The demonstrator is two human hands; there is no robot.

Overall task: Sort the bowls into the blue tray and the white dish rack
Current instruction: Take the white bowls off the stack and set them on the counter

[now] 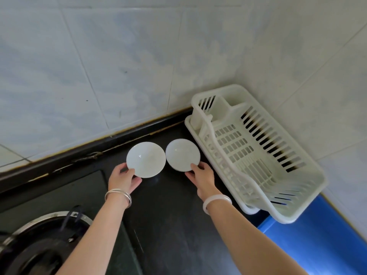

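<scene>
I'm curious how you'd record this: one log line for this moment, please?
left hand: grips left bowl | right hand: grips right bowl | white dish rack: no bowls inside | blue tray: partly in view

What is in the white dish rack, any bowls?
Empty. The dish rack shows a bare slatted floor; both bowls are outside it, the left bowl held by the left hand, the right bowl by the right hand.
</scene>
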